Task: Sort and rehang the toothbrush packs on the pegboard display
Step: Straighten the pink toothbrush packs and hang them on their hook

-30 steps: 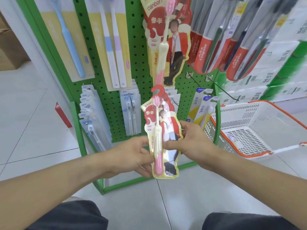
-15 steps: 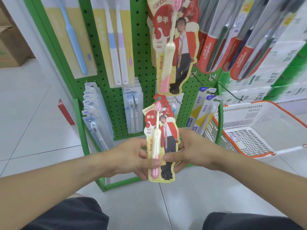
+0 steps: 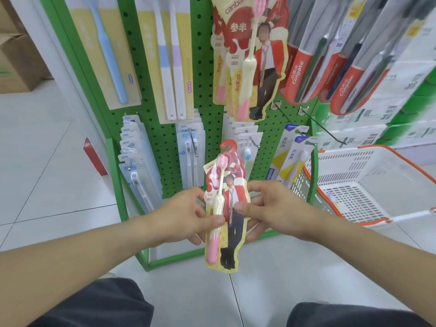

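The red toothbrush pack (image 3: 224, 208) sits upright at frame centre, off the pegboard (image 3: 203, 67), its red hook at 12 o'clock. The left hand (image 3: 186, 215) pinches its left edge in a closed grip, thumb on the front; the right hand (image 3: 276, 208) does the same at 3 o'clock. Matching packs (image 3: 254, 60) already hang directly above, so rehanging this 1 looks still to do. At 3 o'clock the white basket (image 3: 368, 223) appears nearly emptied; its contents are too blurred to name.
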A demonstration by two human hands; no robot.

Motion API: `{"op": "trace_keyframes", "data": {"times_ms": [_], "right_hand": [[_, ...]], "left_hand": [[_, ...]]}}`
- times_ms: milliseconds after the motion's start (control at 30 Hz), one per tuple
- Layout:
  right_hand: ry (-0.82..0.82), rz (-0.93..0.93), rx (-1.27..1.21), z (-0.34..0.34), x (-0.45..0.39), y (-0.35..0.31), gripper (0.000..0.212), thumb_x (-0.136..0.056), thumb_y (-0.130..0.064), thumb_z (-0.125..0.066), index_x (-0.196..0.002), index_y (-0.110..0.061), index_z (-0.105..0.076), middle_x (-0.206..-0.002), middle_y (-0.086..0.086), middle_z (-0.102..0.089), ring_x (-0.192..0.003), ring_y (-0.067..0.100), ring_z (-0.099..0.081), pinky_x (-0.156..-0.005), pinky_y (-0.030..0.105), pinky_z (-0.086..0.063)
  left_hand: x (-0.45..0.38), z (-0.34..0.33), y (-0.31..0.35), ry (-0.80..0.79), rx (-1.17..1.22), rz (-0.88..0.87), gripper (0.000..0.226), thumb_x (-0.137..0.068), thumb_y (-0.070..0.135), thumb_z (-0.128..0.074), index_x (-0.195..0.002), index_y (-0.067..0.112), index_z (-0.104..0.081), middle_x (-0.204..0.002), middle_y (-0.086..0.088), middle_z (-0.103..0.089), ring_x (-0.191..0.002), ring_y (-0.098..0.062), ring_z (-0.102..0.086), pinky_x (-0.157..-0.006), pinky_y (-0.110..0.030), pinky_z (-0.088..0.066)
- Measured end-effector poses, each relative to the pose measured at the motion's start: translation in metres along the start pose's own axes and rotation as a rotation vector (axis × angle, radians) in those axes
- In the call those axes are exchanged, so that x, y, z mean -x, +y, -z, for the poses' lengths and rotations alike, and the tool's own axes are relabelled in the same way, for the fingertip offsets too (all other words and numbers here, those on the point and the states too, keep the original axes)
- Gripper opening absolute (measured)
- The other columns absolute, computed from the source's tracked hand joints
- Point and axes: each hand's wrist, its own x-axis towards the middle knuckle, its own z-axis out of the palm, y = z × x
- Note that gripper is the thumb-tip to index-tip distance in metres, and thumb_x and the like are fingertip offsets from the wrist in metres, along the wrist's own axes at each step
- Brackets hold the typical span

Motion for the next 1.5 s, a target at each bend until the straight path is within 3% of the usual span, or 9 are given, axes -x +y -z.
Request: {"op": "trace_keyframes", "data": {"times_ms": [133, 333, 533, 733, 833, 933, 1133, 1300, 1500], "right_hand": [[0.009, 0.03, 0.043, -0.005, -0.003, 0.002, 0.014, -0.099, -0.015, -0.065, -0.113, -0.012, -0.064, -0.091, 0.016, -0.078, -0.08, 0.037, -0.075, -0.069, 0.043, -0.065], [0.048, 0.062, -0.061, -0.006, -0.004, -0.001, 0.016, -0.101, -0.021, -0.061, -0.103, -0.006, -0.065, -0.079, 0.009, -0.075, -0.07, 0.022, -0.072, -0.068, 0.042, -0.065], [0.187, 0.019, -0.078, -0.01, -0.007, 0.001, 0.013, -0.094, -0.007, -0.071, -0.101, -0.002, -0.062, -0.084, 0.024, -0.075, -0.064, 0.029, -0.074, -0.062, 0.036, -0.064], [0.207, 0.014, -0.283, -0.018, -0.009, 0.003, 0.027, -0.088, -0.011, -0.076, -0.105, 0.006, -0.062, -0.085, 0.024, -0.076, -0.071, 0.034, -0.075, -0.073, 0.041, -0.063], [0.192, -0.007, -0.278, -0.014, -0.01, 0.005, 0.042, -0.08, -0.03, -0.079, -0.107, 0.0, -0.067, -0.1, 0.02, -0.077, -0.092, 0.029, -0.076, -0.084, 0.041, -0.062], [0.267, -0.005, -0.173, -0.006, -0.013, 0.01, 0.058, -0.067, -0.046, -0.081, -0.108, -0.009, -0.068, -0.111, 0.011, -0.075, -0.104, 0.022, -0.073, -0.091, 0.045, -0.06], [0.388, -0.02, -0.166, -0.003, -0.019, 0.015, 0.077, -0.054, -0.045, -0.087, -0.114, -0.009, -0.056, -0.105, 0.007, -0.069, -0.086, 0.018, -0.075, -0.08, 0.045, -0.064], [0.457, 0.0, -0.168, 0.009, -0.023, 0.016, 0.068, -0.052, -0.044, -0.088, -0.098, -0.009, -0.051, -0.076, 0.008, -0.064, -0.084, 0.035, -0.073, -0.079, 0.052, -0.063], [0.516, 0.133, -0.059, 0.002, -0.023, 0.008, 0.061, -0.056, -0.042, -0.086, -0.098, -0.008, -0.056, -0.066, 0.004, -0.065, -0.058, 0.018, -0.067, -0.049, 0.027, -0.055]], "left_hand": [[0.002, -0.006, 0.002, 0.192, -0.009, -0.085, 0.066, -0.073, 0.044, -0.086, -0.122, 0.026, -0.046, -0.104, 0.009, -0.064, -0.09, -0.014, -0.071, -0.08, -0.04, -0.061], [-0.001, 0.003, 0.005, 0.171, 0.01, -0.094, 0.046, -0.081, 0.026, -0.083, -0.115, 0.022, -0.052, -0.104, -0.008, -0.065, -0.08, -0.027, -0.075, -0.068, -0.051, -0.063], [0.005, -0.001, 0.004, 0.282, -0.382, -0.168, 0.085, -0.082, 0.053, -0.075, -0.15, 0.031, -0.028, -0.134, 0.011, -0.032, -0.119, -0.009, -0.052, -0.098, -0.028, -0.045], [0.015, -0.014, 0.014, 0.155, -0.255, -0.329, 0.08, -0.071, 0.048, -0.088, -0.126, 0.059, -0.032, -0.112, 0.03, -0.055, -0.113, 0.016, -0.05, -0.096, -0.024, -0.053], [0.011, -0.012, 0.009, 0.127, -0.113, -0.301, 0.09, -0.076, 0.034, -0.087, -0.149, 0.039, -0.034, -0.124, 0.021, -0.059, -0.118, 0.006, -0.056, -0.099, -0.031, -0.055], [0.011, -0.007, 0.008, -0.012, 0.0, -0.278, 0.076, -0.083, 0.024, -0.082, -0.148, 0.034, -0.044, -0.131, 0.007, -0.063, -0.119, -0.006, -0.062, -0.103, -0.035, -0.053], [0.014, -0.003, 0.009, -0.254, 0.163, -0.225, 0.055, -0.098, -0.009, -0.055, -0.137, 0.029, -0.051, -0.134, -0.017, -0.063, -0.113, -0.032, -0.062, -0.092, -0.033, -0.053], [0.011, 0.003, 0.005, -0.143, 0.078, -0.172, 0.049, -0.1, -0.011, -0.046, -0.135, 0.022, -0.053, -0.111, -0.007, -0.076, -0.104, -0.021, -0.073, -0.091, -0.041, -0.057], [0.01, 0.002, 0.008, 0.024, 0.041, -0.2, 0.036, -0.085, 0.005, -0.078, -0.115, 0.015, -0.061, -0.097, 0.0, -0.079, -0.087, -0.017, -0.077, -0.08, -0.044, -0.063]]}}
